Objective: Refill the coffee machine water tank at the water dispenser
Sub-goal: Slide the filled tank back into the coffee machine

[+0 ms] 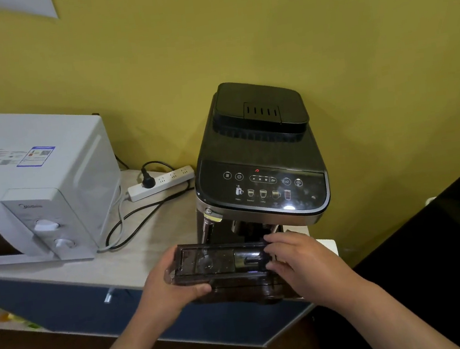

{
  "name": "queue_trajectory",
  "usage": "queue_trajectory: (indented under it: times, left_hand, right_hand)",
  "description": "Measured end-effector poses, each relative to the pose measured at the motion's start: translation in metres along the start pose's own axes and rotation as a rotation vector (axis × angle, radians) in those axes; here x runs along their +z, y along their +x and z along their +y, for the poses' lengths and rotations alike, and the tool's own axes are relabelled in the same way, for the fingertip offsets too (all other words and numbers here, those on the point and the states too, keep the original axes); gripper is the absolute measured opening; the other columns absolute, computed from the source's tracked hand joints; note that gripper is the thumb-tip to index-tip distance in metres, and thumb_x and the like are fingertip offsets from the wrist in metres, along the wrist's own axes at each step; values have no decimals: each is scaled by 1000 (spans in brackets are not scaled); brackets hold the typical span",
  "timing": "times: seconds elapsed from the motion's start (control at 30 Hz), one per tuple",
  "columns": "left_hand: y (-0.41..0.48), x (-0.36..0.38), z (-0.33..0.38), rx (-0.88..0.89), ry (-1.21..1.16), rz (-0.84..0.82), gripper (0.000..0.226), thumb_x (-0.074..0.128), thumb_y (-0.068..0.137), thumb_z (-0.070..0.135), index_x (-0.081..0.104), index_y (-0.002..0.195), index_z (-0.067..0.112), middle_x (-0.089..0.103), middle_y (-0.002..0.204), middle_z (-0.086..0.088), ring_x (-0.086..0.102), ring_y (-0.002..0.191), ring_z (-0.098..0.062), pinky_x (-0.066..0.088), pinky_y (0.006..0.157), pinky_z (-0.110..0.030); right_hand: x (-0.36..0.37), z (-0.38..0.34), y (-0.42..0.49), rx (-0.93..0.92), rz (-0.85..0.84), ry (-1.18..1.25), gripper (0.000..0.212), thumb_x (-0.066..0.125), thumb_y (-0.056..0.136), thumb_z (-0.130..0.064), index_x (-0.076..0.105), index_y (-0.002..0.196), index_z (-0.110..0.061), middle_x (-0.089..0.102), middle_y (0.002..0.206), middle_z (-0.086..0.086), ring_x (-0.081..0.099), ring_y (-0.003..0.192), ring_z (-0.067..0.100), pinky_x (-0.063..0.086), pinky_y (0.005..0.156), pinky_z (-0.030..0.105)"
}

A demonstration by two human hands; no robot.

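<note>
A black coffee machine stands on the light counter against the yellow wall, its touch panel facing me with a red light lit. In front of its base I hold a dark, see-through water tank, seen from its top. My left hand grips the tank's left end, thumb along the near side. My right hand holds the right end, fingers curled over the top edge. The tank's lower part is hidden behind my hands. No water dispenser is in view.
A white microwave sits at the left on the counter. A white power strip with a black plug and trailing cables lies between microwave and machine. A dark panel fills the lower right. The counter's blue front edge runs below my hands.
</note>
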State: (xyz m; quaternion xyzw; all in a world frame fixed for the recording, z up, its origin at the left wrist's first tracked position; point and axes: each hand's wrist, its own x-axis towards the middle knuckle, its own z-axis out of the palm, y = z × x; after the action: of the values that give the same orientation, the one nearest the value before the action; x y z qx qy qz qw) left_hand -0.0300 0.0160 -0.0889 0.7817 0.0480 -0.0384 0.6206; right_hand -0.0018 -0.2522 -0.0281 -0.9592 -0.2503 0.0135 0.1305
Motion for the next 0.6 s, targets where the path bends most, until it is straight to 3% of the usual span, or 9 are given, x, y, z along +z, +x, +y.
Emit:
queue_trajectory:
  times: [0.1,0.17,0.23,0.37,0.5,0.6]
  left_hand:
    - [2,-1,-6,-12,3,-4,66,90,61,6,59,112,33,66,110,26,62,97,10,52,78,-22]
    - [4,-1,-11,-20,0,1,66,89,60,3,60,114,27,71,106,12,64,95,7,51,73,-15]
    - [5,0,-13,-23,3,7,68,90,60,2,60,115,27,71,104,5,64,96,4,50,70,-12]
    - [6,1,-14,-19,-12,12,66,89,59,1,60,111,30,72,103,6,65,96,1,54,69,-16]
    - [5,1,-10,-5,-8,-7,64,89,60,1,59,108,31,68,107,24,64,94,7,52,74,-22]
    - [5,1,-9,4,-3,-9,62,88,61,0,60,107,30,67,107,26,65,93,7,55,69,-20]
  right_hand:
    - [-12,17,-17,51,-57,-61,65,61,87,-55,44,144,-29,42,150,-13,34,140,7,16,120,28]
    - [-19,30,-26,133,-84,-72,80,65,82,-58,32,150,-31,36,152,-15,26,143,8,13,123,35]
    - [-23,43,-29,192,-98,-22,83,70,79,-55,35,149,-29,38,150,-15,31,139,7,21,120,31]
    - [-21,55,-27,238,-82,156,77,81,75,-41,48,142,-26,48,129,-18,47,116,2,39,98,16]
    - [-13,61,-24,288,-63,296,72,86,70,-33,54,135,-32,50,123,-18,49,117,8,43,102,29]
    - [-12,64,-19,302,-93,310,71,87,69,-34,54,132,-36,49,124,-17,46,118,9,42,102,32]
